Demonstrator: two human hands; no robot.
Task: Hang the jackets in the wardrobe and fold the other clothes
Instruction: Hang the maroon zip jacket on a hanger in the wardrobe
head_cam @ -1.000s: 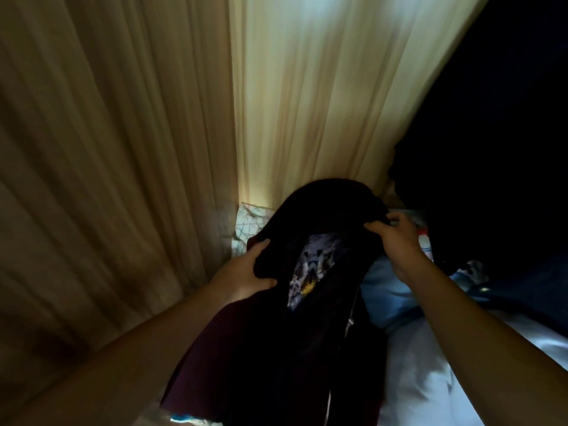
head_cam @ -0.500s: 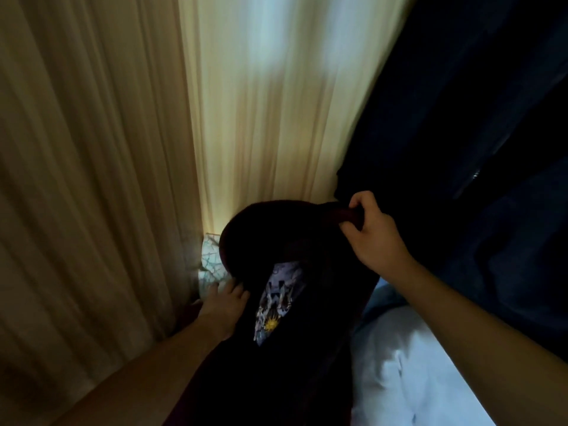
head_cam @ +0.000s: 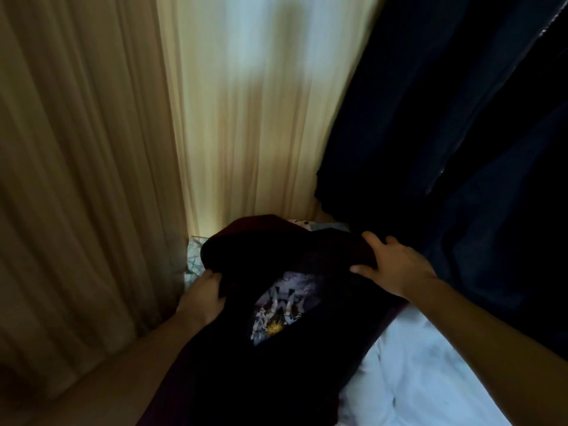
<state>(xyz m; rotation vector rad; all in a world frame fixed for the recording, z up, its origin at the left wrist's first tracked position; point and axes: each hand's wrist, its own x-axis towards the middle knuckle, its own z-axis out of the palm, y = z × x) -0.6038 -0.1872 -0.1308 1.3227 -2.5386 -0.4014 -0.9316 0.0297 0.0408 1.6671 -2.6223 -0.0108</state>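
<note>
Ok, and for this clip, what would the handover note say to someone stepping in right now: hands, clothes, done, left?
Left hand: grips the dark garment by its left edge.
Right hand: grips the garment's bunched top on the right.
Garment: held crumpled above the white bedding, printed graphic showing, not folded.
Dark blue fabric hangs at the right; too dark to tell whether it is a jacket.
Done: no finished fold or hung jacket visible.
Left: fold or hang this garment; wardrobe not in view.

Matt dark cloth garment (head_cam: pixel 276 364), sheer beige curtain (head_cam: pixel 246 118), smooth white sheet (head_cam: pixel 415 379)
</note>
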